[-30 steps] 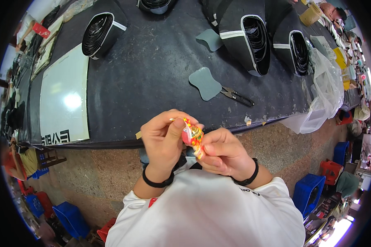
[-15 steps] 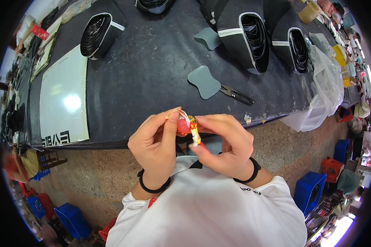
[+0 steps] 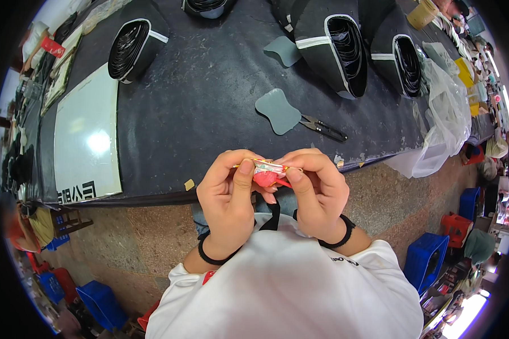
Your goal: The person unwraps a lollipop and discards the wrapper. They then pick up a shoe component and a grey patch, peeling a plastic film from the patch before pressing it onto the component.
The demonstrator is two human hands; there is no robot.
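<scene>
The small red sweet (image 3: pixel 264 178) sits between the fingertips of both hands, in front of the chest by the near edge of the table, with its shiny patterned wrapper (image 3: pixel 270 167) drawn out along its far side and a short red stick (image 3: pixel 283 182) pointing toward the right thumb. The left hand (image 3: pixel 227 189) pinches one end of the wrapper between thumb and forefinger; the right hand (image 3: pixel 322 195) pinches the other end, though whether it also grips the stick I cannot tell. The step in hand seems to be opening the wrapper, with the sweet partly bared, so the next move would call for one hand to steady the sweet while the other peels the wrapper clear, minding that the sweet doesn't slip out. Beyond, on the dark table (image 3: pixel 192 113), lie a grey-green cut piece (image 3: pixel 278 111) and black snips (image 3: pixel 325 128), their tips at its edge
</scene>
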